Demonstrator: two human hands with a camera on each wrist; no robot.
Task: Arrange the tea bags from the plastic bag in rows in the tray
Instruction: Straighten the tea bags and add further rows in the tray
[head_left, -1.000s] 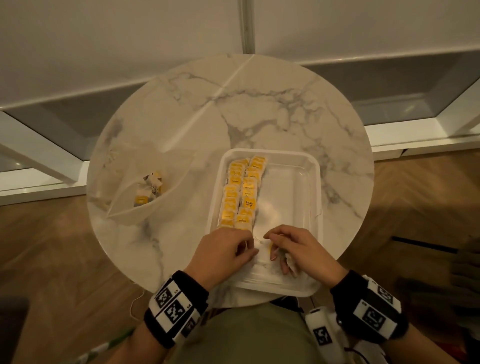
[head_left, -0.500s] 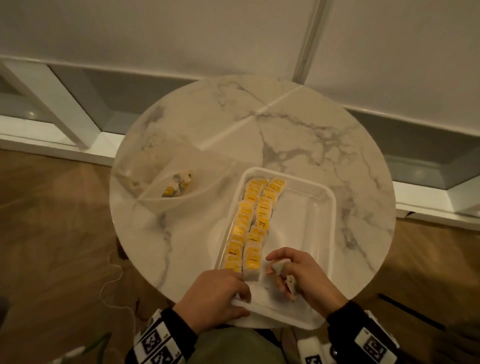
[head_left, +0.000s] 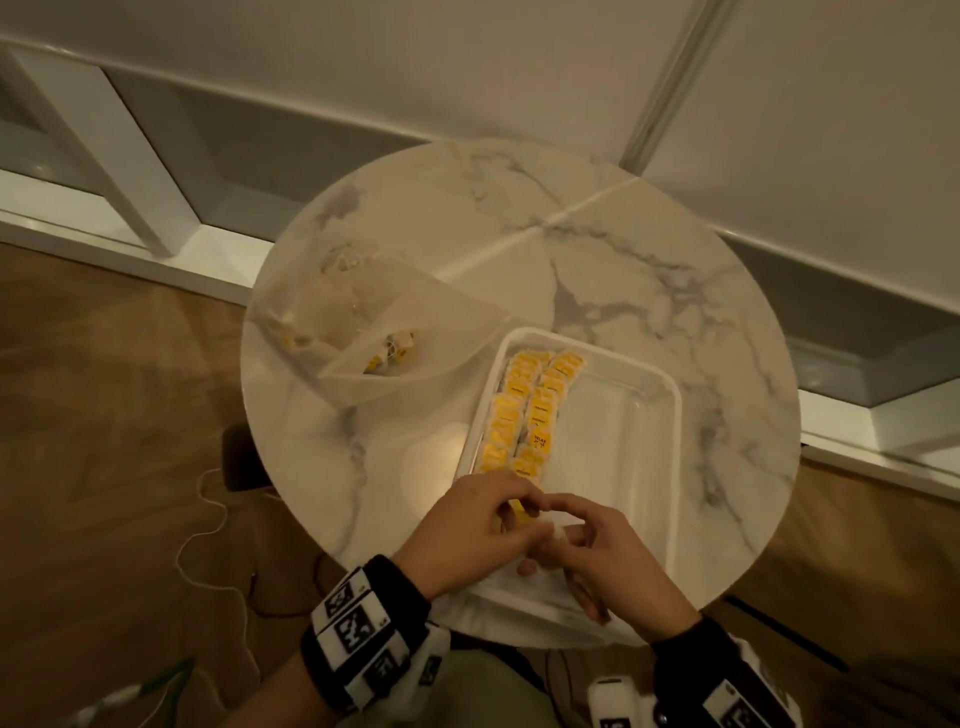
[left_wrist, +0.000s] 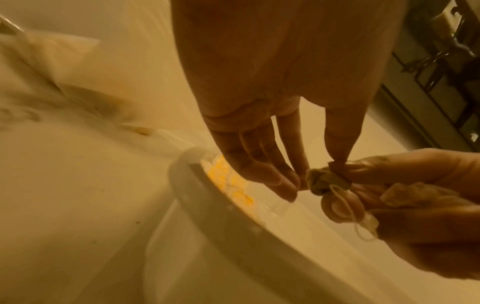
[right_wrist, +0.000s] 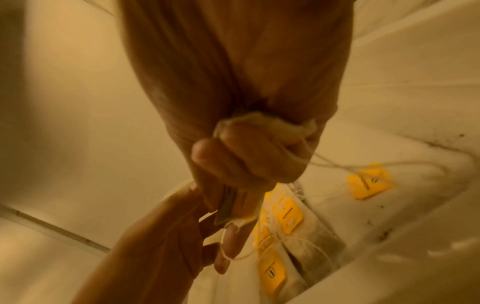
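Note:
A white tray (head_left: 660, 395) sits on the round marble table (head_left: 467, 218). Two rows of tea bags (head_left: 524, 415) with yellow tags fill its left side. My hands meet over the tray's near end. My left hand (head_left: 522, 506) pinches a tea bag (left_wrist: 324, 182) by its yellow tag (head_left: 518, 512). My right hand (head_left: 563, 522) pinches the same tea bag and keeps another one (right_wrist: 262, 124) curled in its fingers. The clear plastic bag (head_left: 431, 322) lies at the left with a few tea bags (head_left: 392, 351) inside.
The tray's right half (head_left: 613, 457) holds no tea bags. One loose yellow tag (right_wrist: 369, 183) on a string lies on the tray floor. A white cable (head_left: 208, 519) trails on the wooden floor at the left. A wall and white ledge run behind the table.
My left hand left the tray's near left rim and came right to my right hand, pinching the tea bag there. My view swung, so the table now sits further right.

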